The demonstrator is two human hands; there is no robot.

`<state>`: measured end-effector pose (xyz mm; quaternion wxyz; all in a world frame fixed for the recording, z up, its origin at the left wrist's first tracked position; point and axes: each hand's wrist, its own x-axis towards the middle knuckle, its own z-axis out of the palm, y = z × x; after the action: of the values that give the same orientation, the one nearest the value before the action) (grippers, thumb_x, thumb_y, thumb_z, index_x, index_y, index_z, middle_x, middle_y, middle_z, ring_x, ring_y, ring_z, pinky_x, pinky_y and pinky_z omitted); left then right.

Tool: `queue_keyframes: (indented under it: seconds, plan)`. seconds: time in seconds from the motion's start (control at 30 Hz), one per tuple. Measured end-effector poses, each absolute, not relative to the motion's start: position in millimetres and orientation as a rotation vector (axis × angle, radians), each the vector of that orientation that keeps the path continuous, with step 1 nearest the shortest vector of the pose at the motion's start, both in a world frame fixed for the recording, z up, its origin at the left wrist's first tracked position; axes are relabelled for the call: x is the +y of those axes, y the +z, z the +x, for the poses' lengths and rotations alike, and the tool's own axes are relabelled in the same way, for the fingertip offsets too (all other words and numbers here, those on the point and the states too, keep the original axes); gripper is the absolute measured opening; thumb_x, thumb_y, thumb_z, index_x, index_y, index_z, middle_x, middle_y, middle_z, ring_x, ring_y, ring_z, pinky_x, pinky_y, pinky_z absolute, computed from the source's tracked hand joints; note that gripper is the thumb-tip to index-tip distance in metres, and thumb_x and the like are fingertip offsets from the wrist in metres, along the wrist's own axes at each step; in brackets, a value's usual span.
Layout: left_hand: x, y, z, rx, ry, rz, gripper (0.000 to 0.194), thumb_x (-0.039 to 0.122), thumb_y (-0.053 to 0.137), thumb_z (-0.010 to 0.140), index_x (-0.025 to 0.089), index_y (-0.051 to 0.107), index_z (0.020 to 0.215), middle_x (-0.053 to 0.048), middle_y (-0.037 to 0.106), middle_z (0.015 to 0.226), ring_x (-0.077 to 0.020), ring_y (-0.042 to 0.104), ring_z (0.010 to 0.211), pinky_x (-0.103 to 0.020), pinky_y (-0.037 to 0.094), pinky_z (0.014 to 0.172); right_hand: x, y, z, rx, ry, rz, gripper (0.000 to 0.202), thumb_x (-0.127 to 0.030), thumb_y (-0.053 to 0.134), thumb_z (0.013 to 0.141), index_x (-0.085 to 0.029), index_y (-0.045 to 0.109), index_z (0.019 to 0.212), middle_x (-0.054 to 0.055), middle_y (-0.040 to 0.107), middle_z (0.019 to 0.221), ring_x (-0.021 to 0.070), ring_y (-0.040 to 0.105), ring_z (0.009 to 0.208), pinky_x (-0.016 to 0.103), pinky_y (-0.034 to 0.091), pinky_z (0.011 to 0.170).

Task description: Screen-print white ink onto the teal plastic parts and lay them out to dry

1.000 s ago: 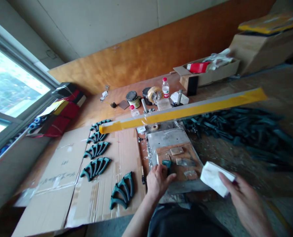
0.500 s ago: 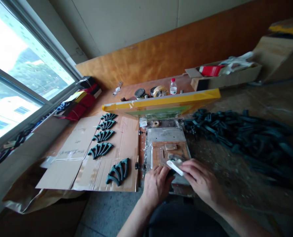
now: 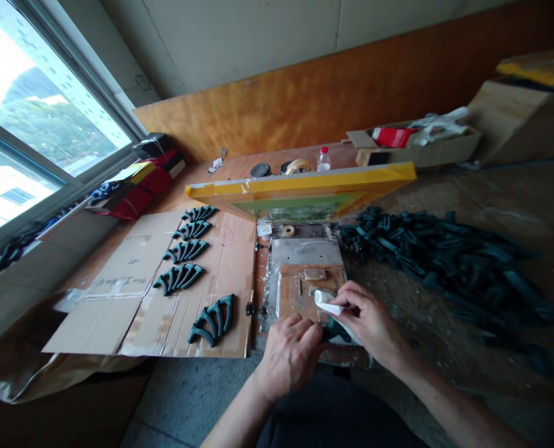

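My left hand [image 3: 292, 350] is closed on one end of a dark green curved part [image 3: 337, 331] near the front edge of the metal plate [image 3: 300, 250]. A folded white cloth [image 3: 328, 303] is pinched in my right hand [image 3: 369, 320], just above that part. Behind both hands, a brown board [image 3: 289, 292] with small blocks on it lies on the plate. The yellow-edged screen frame [image 3: 300, 186] stands tilted up beyond the plate.
Rows of dark green parts [image 3: 180, 278] lie on a cardboard sheet [image 3: 150, 311] at the left. A large heap of similar parts [image 3: 445, 255] covers the right side. A bottle [image 3: 323, 160] and an open carton [image 3: 445, 149] stand at the back.
The view has shifted slightly. The white cloth has bent and tilted in my right hand, and more of the green part shows between my hands.
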<state>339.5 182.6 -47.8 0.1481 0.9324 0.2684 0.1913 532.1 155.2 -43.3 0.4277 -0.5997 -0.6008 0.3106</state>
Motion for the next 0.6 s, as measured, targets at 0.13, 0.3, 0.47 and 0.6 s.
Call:
queue_keyframes:
  seconds: [0.13, 0.3, 0.47, 0.6]
  plan:
    - [181, -48, 346, 0.689, 0.646, 2.611, 0.017, 0.033, 0.047, 0.095, 0.018, 0.054, 0.088, -0.003, 0.061, 0.071, -0.0164, 0.051, 0.062, -0.029, 0.038, 0.058, 166, -51, 548, -1.493, 0.693, -1.564, 0.021, -0.034, 0.059, 0.087, -0.020, 0.067, 0.073, 0.002, 0.058, 0.077, 0.0153, 0.058, 0.071, 0.025, 0.047, 0.066]
    - [187, -48, 348, 0.666, 0.756, 2.475, 0.021, 0.036, 0.045, 0.095, 0.018, 0.055, 0.092, -0.003, 0.061, 0.071, -0.0161, 0.054, 0.063, -0.028, 0.040, 0.059, 162, -42, 571, -1.334, 0.600, -1.712, 0.027, -0.043, 0.062, 0.082, -0.020, 0.063, 0.067, 0.002, 0.056, 0.075, 0.0153, 0.056, 0.068, 0.024, 0.045, 0.060]
    - [193, -49, 351, 0.670, 0.716, 2.461, 0.021, 0.036, 0.048, 0.094, 0.018, 0.056, 0.089, -0.003, 0.063, 0.072, -0.0156, 0.056, 0.065, -0.027, 0.042, 0.060, 142, -12, 552, -1.584, 0.640, -1.569, 0.015, -0.022, 0.055, 0.086, -0.023, 0.066, 0.075, 0.002, 0.057, 0.079, 0.0141, 0.058, 0.073, 0.022, 0.046, 0.065]
    - [190, -45, 359, 0.580, 0.751, 2.488, 0.021, 0.036, 0.046, 0.095, 0.018, 0.057, 0.091, -0.003, 0.062, 0.069, -0.0151, 0.055, 0.061, -0.028, 0.041, 0.057, 155, -22, 551, -1.676, 0.566, -1.596, 0.017, -0.012, 0.050, 0.083, -0.021, 0.064, 0.079, 0.002, 0.058, 0.080, 0.0145, 0.059, 0.074, 0.025, 0.046, 0.069]
